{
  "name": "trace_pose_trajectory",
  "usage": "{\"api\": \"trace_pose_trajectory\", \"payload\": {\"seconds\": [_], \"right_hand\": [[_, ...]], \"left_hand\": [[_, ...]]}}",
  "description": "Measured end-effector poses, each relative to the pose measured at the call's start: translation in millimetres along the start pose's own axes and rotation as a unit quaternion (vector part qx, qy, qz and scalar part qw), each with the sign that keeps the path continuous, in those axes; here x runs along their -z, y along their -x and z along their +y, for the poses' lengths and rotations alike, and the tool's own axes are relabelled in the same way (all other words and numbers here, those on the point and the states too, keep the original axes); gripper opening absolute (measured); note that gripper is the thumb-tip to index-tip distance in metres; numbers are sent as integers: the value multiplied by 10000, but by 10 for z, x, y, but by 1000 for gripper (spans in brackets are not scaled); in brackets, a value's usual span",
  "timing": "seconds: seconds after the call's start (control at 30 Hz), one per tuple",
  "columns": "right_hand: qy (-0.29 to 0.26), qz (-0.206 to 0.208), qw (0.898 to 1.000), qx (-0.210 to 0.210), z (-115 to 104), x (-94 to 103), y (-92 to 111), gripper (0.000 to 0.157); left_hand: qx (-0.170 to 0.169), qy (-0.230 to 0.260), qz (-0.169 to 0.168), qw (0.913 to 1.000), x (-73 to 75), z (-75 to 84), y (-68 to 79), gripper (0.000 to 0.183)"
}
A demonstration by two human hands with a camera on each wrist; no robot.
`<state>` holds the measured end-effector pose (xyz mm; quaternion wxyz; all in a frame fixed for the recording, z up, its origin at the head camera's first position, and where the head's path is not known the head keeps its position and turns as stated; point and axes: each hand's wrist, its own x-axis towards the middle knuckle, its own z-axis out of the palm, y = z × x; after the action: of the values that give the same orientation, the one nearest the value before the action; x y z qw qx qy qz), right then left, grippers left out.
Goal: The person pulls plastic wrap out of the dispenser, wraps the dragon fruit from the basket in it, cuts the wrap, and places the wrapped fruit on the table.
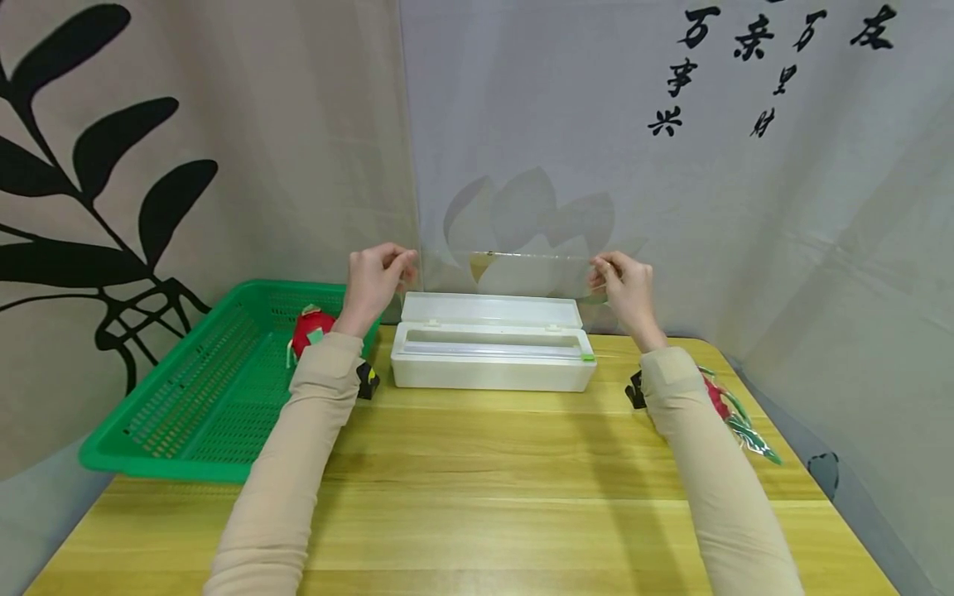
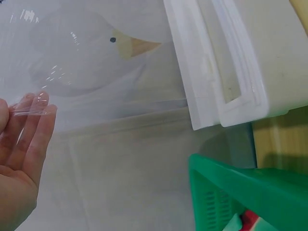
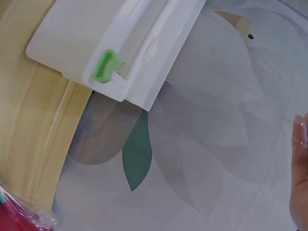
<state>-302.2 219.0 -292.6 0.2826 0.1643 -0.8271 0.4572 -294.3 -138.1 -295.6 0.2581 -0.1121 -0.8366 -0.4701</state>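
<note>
A clear sheet of cling film (image 1: 522, 273) stretches between my two raised hands, above and behind a white cling film dispenser (image 1: 492, 372). My left hand (image 1: 376, 281) pinches the film's left corner between thumb and fingers; in the left wrist view the film (image 2: 33, 113) gathers at the fingertips. At the opposite corner my right hand (image 1: 628, 290) pinches the film, though only the edge of that hand shows in the right wrist view. The dispenser's lid (image 1: 492, 310) stands raised at the back. A green slide cutter (image 3: 107, 66) sits at the right end of its slot.
On the left is a green plastic basket (image 1: 167, 472) with a red item (image 1: 309, 327) inside, partly behind my left arm. A film-wrapped red and green item (image 1: 719, 399) lies by the table's right edge. Printed curtain (image 1: 522, 99) hangs behind the wooden table (image 1: 477, 497).
</note>
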Motion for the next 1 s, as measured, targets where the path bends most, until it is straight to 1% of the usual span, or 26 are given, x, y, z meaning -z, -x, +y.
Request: {"api": "trace_pose_trajectory", "payload": {"seconds": [0.2,0.3,0.33,0.53,0.6,0.77,1.0], "right_hand": [[-74,60,9999,-130,-43,22,-29,25],[-135,99,9998,-129,-52,33,-50,25],[-131,111,9998,-125,-94,42,-50,25],[-12,162,9998,84,-141,66,-96,25],[5,182,9997,154,-115,66,-119,26],[8,239,9993,280,-148,85,-152,25],[-5,275,9991,316,-195,106,-197,26]], "left_hand": [[-53,45,13,10000,22,46,-24,29],[-74,46,41,10000,33,82,-40,29],[-79,37,51,9999,37,94,-45,29],[-173,84,115,9997,66,144,-74,28],[-200,103,126,9997,78,161,-79,27],[-229,57,161,9996,104,208,-92,27],[-267,31,206,9994,136,261,-113,28]]}}
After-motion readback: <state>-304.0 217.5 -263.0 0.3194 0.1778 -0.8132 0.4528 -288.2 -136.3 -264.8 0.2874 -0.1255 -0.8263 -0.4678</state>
